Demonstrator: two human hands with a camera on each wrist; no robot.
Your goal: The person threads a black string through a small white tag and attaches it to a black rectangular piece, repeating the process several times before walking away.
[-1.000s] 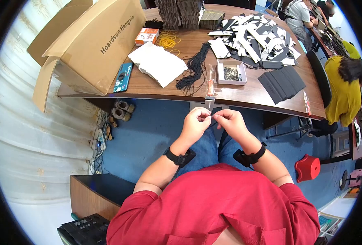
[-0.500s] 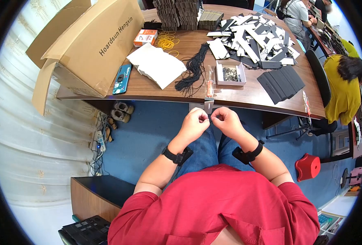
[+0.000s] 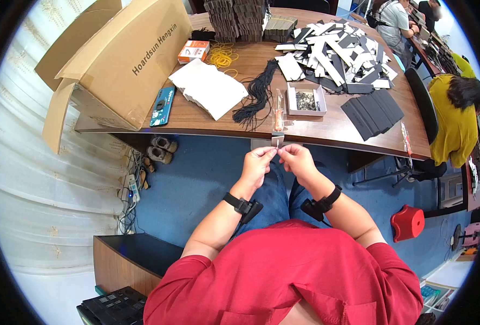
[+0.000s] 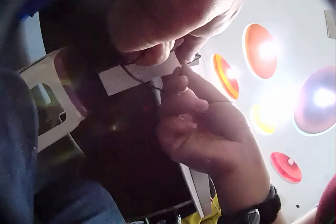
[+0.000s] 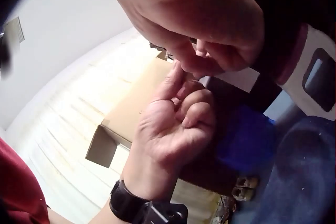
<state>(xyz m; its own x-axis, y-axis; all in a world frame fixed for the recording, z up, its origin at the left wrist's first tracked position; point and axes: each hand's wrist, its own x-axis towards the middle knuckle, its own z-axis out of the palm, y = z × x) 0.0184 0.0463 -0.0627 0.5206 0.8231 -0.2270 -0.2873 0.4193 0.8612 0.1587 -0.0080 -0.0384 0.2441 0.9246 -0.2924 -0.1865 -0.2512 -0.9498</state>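
1. We see the white card with its long axis running across the left wrist view, its right end tipped slightly up. It is held over the lap, just below the table edge.
2. Fingers cover most of the card. A thin dark cord crosses it, blurred, and in the head view we barely make either out.
3. The left hand and right hand both pinch the card between curled fingertips, close together.

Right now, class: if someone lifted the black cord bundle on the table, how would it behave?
Probably floppy: the cords lie in a curving, splayed bundle. Likely light, being thin strands. Loose ends may snag or tangle.
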